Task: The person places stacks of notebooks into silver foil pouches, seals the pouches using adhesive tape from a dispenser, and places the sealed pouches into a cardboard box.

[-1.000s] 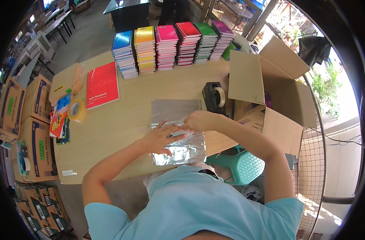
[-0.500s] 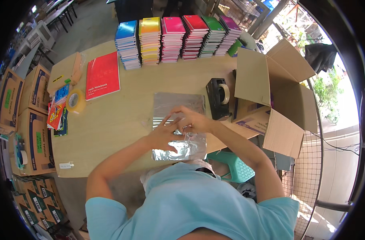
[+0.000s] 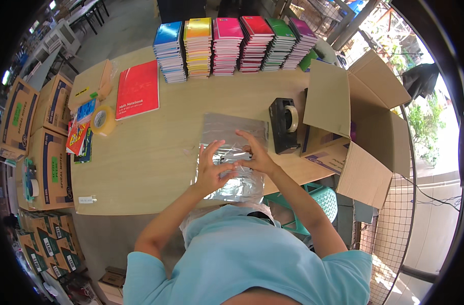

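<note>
A flat packet wrapped in shiny silver foil (image 3: 232,133) lies on the wooden table (image 3: 145,157) right in front of me. My left hand (image 3: 211,170) and my right hand (image 3: 256,152) meet over its middle, fingers spread. Between the fingertips of both hands stretches a short clear strip of tape (image 3: 237,156), just above the crinkled wrap. A black tape dispenser (image 3: 285,124) stands right of the packet, close to my right hand.
Several stacks of coloured notebooks (image 3: 232,43) line the table's far edge. A red notebook (image 3: 137,90) and a yellowish tape roll (image 3: 103,120) lie at left. An open cardboard box (image 3: 359,117) stands at right. Cartons (image 3: 44,152) are piled left of the table.
Both hands have come together over the foil packet and lifted a little, now holding a tape strip between them. The view has tilted slightly.
</note>
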`<state>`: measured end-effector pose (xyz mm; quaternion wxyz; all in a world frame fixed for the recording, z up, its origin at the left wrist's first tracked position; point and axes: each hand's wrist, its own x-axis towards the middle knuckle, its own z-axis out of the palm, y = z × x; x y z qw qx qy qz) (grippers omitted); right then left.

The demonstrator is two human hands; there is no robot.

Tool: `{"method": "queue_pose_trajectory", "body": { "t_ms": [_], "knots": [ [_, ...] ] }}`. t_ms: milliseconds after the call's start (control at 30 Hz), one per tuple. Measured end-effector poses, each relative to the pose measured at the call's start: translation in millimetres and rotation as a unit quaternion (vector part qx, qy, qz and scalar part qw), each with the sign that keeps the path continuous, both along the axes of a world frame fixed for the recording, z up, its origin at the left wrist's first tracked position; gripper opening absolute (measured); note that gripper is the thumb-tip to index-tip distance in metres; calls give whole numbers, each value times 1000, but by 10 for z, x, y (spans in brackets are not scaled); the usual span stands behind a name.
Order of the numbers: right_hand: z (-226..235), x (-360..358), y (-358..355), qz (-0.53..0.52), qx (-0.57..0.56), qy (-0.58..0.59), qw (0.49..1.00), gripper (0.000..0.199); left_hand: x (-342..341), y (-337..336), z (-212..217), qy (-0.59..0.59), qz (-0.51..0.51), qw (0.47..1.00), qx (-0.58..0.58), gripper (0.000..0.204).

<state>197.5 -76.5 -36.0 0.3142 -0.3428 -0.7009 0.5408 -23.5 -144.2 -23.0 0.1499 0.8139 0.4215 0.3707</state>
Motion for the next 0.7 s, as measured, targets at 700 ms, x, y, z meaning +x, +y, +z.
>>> {"method": "queue_pose_trajectory", "body": {
  "t_ms": [700],
  "knots": [
    [240, -144, -297, -151, 22, 10, 988, 17, 452, 77, -135, -424, 124, 845, -301, 52]
  ]
}}
